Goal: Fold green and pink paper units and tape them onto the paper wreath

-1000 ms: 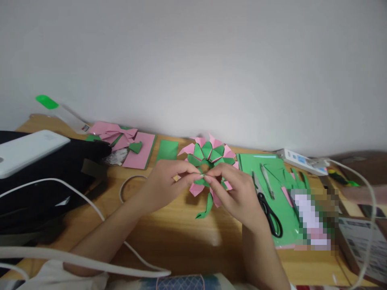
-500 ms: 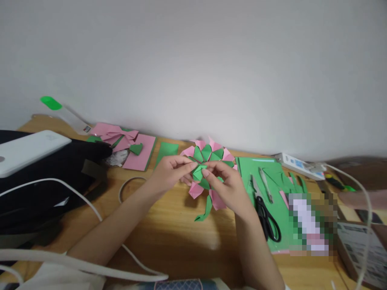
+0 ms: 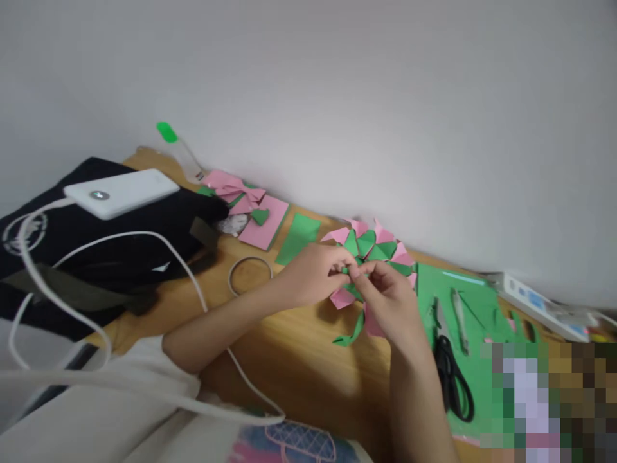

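In the head view, my left hand [image 3: 315,275] and my right hand [image 3: 393,297] meet fingertip to fingertip. Both are closed in a pinch on a small green folded paper piece [image 3: 345,271], mostly hidden by the fingers. Just behind them on the wooden table is a round paper wreath [image 3: 366,243] of green folded wedges with pink pointed tips. Its lower middle is covered by my hands. A curled green paper strip [image 3: 351,333] lies at the wreath's near side.
Scissors [image 3: 450,373] and a cutter knife [image 3: 460,321] lie on green sheets [image 3: 429,283] at right, near a power strip [image 3: 540,305]. At left are pink paper [image 3: 270,218], a tape roll [image 3: 250,258], a black bag [image 3: 193,222] and a power bank [image 3: 130,191]. A white cable [image 3: 193,276] crosses the table.
The view has turned left, so everything sits further right. My fingers have drawn closer together around the green piece, which now shows much less.
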A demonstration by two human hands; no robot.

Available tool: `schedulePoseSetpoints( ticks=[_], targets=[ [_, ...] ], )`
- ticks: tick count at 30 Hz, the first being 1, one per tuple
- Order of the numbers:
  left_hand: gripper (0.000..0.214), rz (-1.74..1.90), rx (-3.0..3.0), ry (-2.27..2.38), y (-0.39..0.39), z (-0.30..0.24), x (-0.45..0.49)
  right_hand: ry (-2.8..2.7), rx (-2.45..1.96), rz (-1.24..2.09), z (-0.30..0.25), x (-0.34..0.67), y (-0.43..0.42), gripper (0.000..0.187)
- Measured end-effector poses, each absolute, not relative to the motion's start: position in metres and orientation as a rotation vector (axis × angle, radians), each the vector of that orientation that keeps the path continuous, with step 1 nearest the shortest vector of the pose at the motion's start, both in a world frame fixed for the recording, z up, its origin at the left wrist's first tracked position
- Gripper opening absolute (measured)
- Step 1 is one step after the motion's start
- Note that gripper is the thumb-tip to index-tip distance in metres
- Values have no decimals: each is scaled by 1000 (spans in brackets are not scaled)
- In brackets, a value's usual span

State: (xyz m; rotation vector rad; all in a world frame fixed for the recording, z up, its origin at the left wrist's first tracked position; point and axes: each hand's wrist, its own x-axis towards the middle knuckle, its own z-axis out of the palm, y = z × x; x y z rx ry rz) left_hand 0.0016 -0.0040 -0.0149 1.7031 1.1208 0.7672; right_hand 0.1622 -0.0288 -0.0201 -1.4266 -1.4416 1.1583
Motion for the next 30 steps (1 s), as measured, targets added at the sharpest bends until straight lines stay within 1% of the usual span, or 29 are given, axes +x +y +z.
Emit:
schedulePoseSetpoints(
  ticks=[2, 4, 6, 7, 9, 11, 13, 16, 18, 21, 23, 25, 27, 30],
  targets=[
    [17, 734, 1723, 1011, -7, -14, -10, -1464, -1402, 1158, -20, 157, -33, 28],
    [26, 684, 1711, 896, -12, -14, -31, -1519, -1387, 1154, -19, 150, -40, 26],
    [35, 594, 1741, 1025, -21, -16, -58, -1656, -1413, 1120, -18, 140, -49, 25],
    [32, 530, 1777, 1177, -26, -19, -73, -1760, -1445, 1093, -18, 134, -53, 24],
    [19, 373, 1900, 1444, -40, -29, -99, -2048, -1563, 1026, -21, 119, -61, 19],
    [15, 268, 2022, 1525, -53, -45, -117, -2375, -1727, 917, -27, 103, -66, 12],
    [6, 291, 2039, 1522, -64, -64, -125, -2558, -1865, 817, -35, 88, -69, 11],
    [9, 402, 2029, 1584, -73, -86, -123, -2571, -1960, 732, -47, 73, -70, 17],
    [15, 455, 2022, 1592, -77, -92, -120, -2548, -1968, 671, -51, 70, -71, 19],
    [13, 623, 1909, 1465, -81, -86, -119, -2520, -1872, 621, -51, 73, -71, 23],
    [11, 811, 1659, 1274, -85, -77, -120, -2461, -1641, 581, -48, 77, -70, 32],
    [13, 912, 1398, 1110, -87, -69, -123, -2355, -1335, 537, -45, 79, -68, 36],
    [15, 928, 1223, 1019, -90, -62, -125, -2253, -1109, 517, -43, 79, -66, 37],
    [19, 906, 1086, 877, -91, -57, -126, -2193, -1006, 511, -42, 78, -63, 42]
  ],
)
